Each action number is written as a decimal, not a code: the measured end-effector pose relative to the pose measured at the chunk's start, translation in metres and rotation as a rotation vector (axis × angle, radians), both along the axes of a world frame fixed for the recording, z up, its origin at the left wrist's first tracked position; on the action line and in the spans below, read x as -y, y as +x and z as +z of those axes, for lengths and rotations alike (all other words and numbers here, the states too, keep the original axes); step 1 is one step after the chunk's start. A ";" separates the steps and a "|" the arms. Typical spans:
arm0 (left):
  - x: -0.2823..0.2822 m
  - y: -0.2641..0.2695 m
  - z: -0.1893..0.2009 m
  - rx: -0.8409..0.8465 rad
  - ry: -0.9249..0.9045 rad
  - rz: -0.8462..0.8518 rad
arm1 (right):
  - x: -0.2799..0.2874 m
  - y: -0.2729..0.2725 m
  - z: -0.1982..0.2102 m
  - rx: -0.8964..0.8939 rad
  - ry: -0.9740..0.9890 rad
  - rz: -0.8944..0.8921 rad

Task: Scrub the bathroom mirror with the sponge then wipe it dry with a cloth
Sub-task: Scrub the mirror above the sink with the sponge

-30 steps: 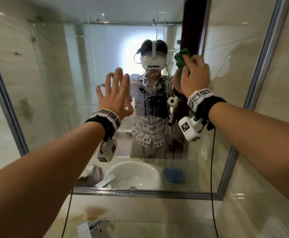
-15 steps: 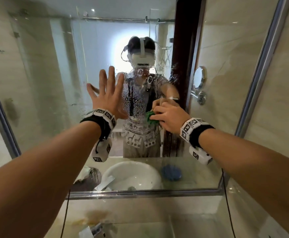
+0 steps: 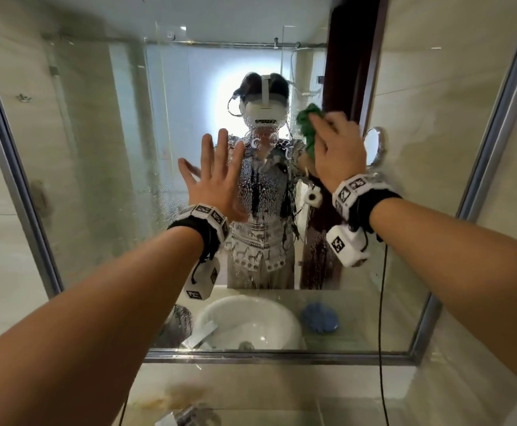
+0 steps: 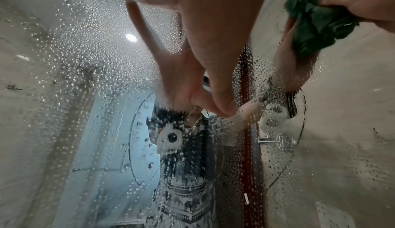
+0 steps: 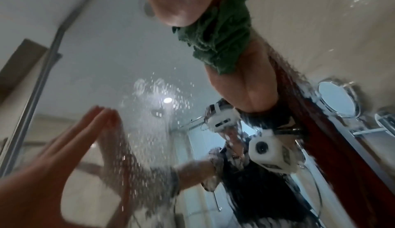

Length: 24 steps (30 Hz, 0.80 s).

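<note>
A large metal-framed bathroom mirror (image 3: 103,179) fills the head view, beaded with water drops around its middle. My left hand (image 3: 217,173) lies flat against the glass with fingers spread and straight, and it shows as a flat palm (image 5: 70,147) in the right wrist view. My right hand (image 3: 337,152) grips a bunched green cloth (image 3: 308,130) and presses it on the glass to the right of centre, at head height. The left wrist view shows the green cloth (image 4: 316,23) crumpled in the fingers; the right wrist view shows the cloth (image 5: 220,34) under the palm.
The mirror's lower frame (image 3: 282,353) runs across below my arms. A white basin (image 3: 251,321) and a blue sponge-like thing (image 3: 318,316) appear as reflections near it. A round shaving mirror (image 3: 374,146) reflects at the right. A black cable (image 3: 381,302) hangs from my right wrist.
My right hand swept the green cloth down to mid-mirror half a second ago, then back up and right to head height. The left hand stayed flat on the glass.
</note>
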State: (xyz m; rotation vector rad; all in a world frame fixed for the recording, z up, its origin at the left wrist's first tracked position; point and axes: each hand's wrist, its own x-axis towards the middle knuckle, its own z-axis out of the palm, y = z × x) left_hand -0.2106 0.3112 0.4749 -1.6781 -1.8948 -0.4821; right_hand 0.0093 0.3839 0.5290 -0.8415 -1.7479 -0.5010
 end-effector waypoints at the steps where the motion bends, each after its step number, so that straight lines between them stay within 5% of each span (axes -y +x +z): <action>1: 0.000 -0.001 0.000 0.000 0.002 -0.003 | 0.000 -0.004 -0.013 0.124 0.019 0.028; 6: -0.002 -0.001 0.000 0.001 0.003 -0.004 | 0.000 -0.019 -0.078 0.724 -0.138 0.066; 12: 0.003 0.000 0.001 -0.009 -0.003 0.002 | 0.010 -0.019 -0.080 0.835 -0.286 0.064; 15: 0.007 -0.004 0.003 -0.022 0.004 -0.032 | 0.015 -0.011 -0.063 0.678 -0.155 0.054; 21: 0.028 -0.054 0.008 -0.038 0.113 -0.002 | 0.017 -0.016 -0.007 0.030 -0.070 -0.021; 24: 0.034 -0.086 0.005 0.025 0.073 0.040 | 0.019 -0.031 0.014 0.008 -0.131 -0.165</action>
